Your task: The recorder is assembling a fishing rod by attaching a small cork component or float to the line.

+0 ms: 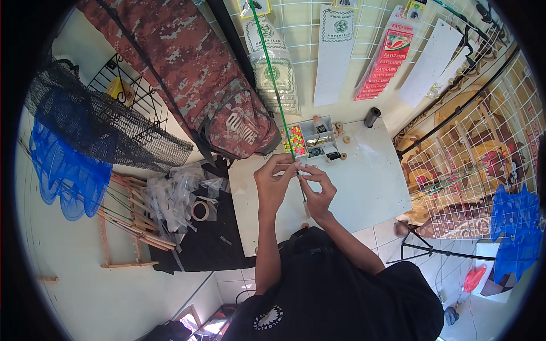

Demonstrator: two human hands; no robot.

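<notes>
Over the white table [364, 182]: one thin green rod [277, 91], long axis running up and slightly left, away from me, past the compartment box [313, 142]. My left hand [272, 183] and right hand [317, 190] both pinch its near end between fingertips.

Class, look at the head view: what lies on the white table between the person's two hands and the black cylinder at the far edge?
Between the hands and the black cylinder sits an open compartment box of small coloured pieces, with wooden spools beside it.

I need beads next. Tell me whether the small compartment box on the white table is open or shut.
Open: the compartment box shows bright beads and small parts in uncovered sections beyond both hands.
</notes>
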